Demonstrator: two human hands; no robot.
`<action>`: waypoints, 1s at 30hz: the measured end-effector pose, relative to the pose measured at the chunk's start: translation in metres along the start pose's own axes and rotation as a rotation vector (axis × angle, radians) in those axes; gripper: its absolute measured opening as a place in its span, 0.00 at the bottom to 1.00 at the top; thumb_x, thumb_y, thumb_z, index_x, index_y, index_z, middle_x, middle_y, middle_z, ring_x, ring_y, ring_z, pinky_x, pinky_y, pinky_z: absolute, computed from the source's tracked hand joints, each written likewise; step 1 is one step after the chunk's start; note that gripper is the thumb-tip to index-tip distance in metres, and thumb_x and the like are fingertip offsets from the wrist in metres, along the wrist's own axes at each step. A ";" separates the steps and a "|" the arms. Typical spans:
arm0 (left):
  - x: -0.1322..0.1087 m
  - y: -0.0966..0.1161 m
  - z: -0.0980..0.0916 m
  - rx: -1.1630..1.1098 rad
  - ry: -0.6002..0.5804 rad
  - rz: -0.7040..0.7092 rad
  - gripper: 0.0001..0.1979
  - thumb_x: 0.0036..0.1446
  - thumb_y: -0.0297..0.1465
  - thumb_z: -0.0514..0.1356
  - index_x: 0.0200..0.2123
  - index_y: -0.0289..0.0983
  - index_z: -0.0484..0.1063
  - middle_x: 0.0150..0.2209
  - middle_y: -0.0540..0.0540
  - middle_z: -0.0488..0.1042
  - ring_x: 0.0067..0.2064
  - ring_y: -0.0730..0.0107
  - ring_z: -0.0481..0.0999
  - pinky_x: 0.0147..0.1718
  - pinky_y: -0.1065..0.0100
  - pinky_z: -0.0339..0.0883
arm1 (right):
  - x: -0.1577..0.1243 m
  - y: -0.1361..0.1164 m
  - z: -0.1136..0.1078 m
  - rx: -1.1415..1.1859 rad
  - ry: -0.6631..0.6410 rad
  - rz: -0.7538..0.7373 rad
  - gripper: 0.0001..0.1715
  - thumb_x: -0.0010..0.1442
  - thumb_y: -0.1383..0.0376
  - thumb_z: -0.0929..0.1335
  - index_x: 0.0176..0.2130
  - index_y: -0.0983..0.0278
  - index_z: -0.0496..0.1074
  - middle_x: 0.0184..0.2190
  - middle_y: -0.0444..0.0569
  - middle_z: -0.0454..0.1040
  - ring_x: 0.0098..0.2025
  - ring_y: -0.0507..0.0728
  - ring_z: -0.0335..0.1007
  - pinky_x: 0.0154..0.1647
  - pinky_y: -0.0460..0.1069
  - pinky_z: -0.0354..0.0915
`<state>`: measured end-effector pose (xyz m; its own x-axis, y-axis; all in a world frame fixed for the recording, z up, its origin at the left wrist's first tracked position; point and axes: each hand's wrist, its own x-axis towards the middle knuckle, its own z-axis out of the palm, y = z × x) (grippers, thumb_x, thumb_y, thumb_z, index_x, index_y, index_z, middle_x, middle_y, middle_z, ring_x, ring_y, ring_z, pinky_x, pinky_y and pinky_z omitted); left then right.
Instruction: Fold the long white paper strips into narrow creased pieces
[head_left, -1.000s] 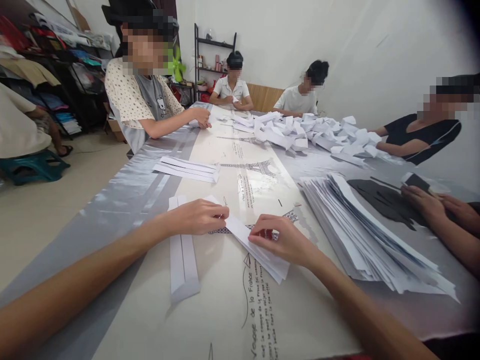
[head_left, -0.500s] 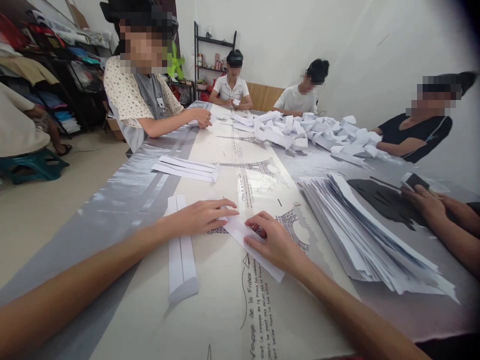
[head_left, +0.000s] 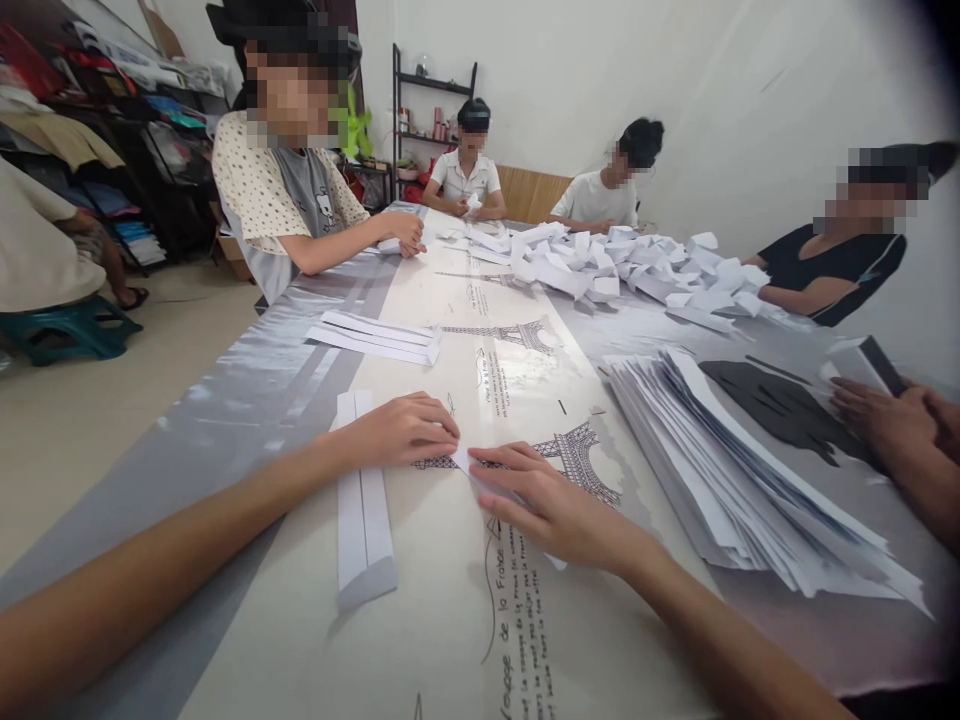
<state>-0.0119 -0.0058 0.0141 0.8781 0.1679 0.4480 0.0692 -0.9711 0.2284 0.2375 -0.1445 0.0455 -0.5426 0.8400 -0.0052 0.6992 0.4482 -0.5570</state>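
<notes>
A folded white paper strip (head_left: pixel 462 458) lies slantwise on the tablecloth between my two hands. My left hand (head_left: pixel 416 432) is closed, its fingertips pinching the strip's far end. Over the middle of the strip, my right hand (head_left: pixel 551 500) rests with its fingers stretched out flat, hiding most of it. Left of these, a paper piece with a lengthwise slit (head_left: pixel 365 520) lies partly under my left forearm. Beyond it are several flat folded strips (head_left: pixel 375 337).
To the right lies a thick stack of white paper sheets (head_left: pixel 720 480). A heap of folded white papers (head_left: pixel 637 265) covers the far right of the table. Close on the right, another person's hands (head_left: pixel 892 420) hold a dark-edged block. Several other people sit around the table.
My left fingers have drawn together onto the strip's far end. My right hand has flattened out over the strip. The neighbour's hands on the right have moved outward.
</notes>
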 end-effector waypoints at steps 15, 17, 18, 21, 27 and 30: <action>0.000 -0.012 -0.006 -0.391 -0.042 -0.333 0.08 0.67 0.34 0.62 0.43 0.39 0.79 0.42 0.45 0.74 0.42 0.70 0.75 0.42 0.68 0.69 | 0.015 0.029 0.020 -0.138 0.215 -0.328 0.13 0.70 0.69 0.65 0.51 0.59 0.73 0.61 0.50 0.73 0.66 0.61 0.64 0.64 0.63 0.64; -0.001 -0.010 -0.007 -0.254 -0.037 -0.262 0.08 0.68 0.33 0.60 0.43 0.39 0.78 0.43 0.45 0.74 0.44 0.68 0.76 0.45 0.67 0.69 | 0.016 0.029 0.021 -0.136 0.230 -0.338 0.12 0.69 0.70 0.65 0.51 0.60 0.73 0.60 0.50 0.74 0.65 0.60 0.65 0.63 0.63 0.65; -0.001 -0.006 -0.007 -0.143 -0.048 -0.213 0.08 0.69 0.32 0.58 0.43 0.39 0.78 0.44 0.44 0.75 0.45 0.67 0.76 0.46 0.66 0.69 | 0.016 0.029 0.022 -0.135 0.235 -0.339 0.12 0.69 0.70 0.65 0.50 0.60 0.73 0.60 0.50 0.74 0.64 0.60 0.66 0.63 0.63 0.65; -0.001 0.017 -0.002 0.280 -0.179 -0.120 0.09 0.69 0.24 0.55 0.41 0.37 0.75 0.43 0.43 0.76 0.44 0.64 0.76 0.43 0.64 0.68 | 0.018 0.028 0.024 -0.139 0.243 -0.320 0.11 0.69 0.70 0.64 0.48 0.60 0.73 0.60 0.49 0.74 0.62 0.60 0.67 0.62 0.63 0.66; 0.008 0.071 0.020 0.697 -0.330 -0.313 0.11 0.63 0.15 0.52 0.39 0.32 0.71 0.38 0.40 0.73 0.40 0.58 0.75 0.35 0.63 0.68 | 0.018 0.027 0.024 -0.144 0.241 -0.296 0.11 0.69 0.70 0.65 0.47 0.60 0.74 0.60 0.51 0.74 0.60 0.62 0.67 0.59 0.62 0.68; 0.012 0.078 0.026 0.693 -0.324 -0.381 0.10 0.66 0.19 0.50 0.40 0.33 0.71 0.38 0.39 0.73 0.42 0.54 0.75 0.37 0.60 0.68 | 0.019 0.026 0.023 -0.140 0.238 -0.294 0.12 0.68 0.70 0.65 0.48 0.61 0.75 0.59 0.51 0.74 0.59 0.62 0.67 0.60 0.62 0.67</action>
<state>0.0162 -0.0840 0.0143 0.8210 0.5496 0.1546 0.5683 -0.7605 -0.3142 0.2348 -0.1240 0.0122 -0.6171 0.7100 0.3393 0.5960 0.7032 -0.3876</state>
